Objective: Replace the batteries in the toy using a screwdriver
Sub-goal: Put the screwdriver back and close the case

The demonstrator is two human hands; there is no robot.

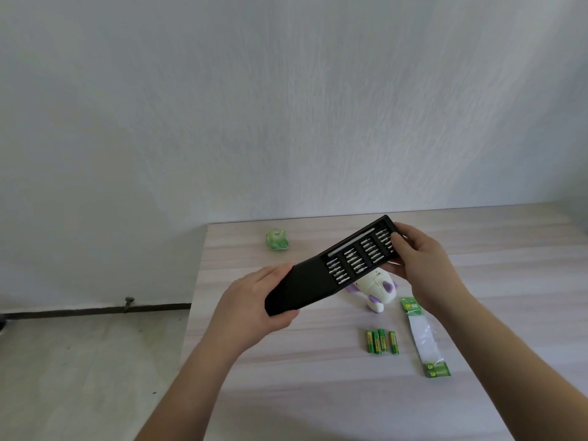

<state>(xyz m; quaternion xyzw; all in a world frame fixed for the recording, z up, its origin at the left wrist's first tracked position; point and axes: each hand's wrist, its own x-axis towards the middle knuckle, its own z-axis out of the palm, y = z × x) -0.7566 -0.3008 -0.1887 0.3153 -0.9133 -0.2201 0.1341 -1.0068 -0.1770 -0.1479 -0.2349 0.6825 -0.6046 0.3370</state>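
Wooden table [286, 393], wall behind. Green wrapped lump [278, 239] at the table's 11 o'clock, kind unclear. Four green AAA batteries [381, 342] lie at 3 o'clock, torn battery wrapper [426, 338] just beside them. White-and-purple toy [375, 289] sits mid-table, upper part hidden by the raised black screwdriver-bit case [331, 265], tray slid partly out, bits in rows. Left hand [254, 300] grips the sleeve end, fingers curled under. Right hand [420, 259] pinches the tray end, thumb on top. Individual bits too small to tell apart.
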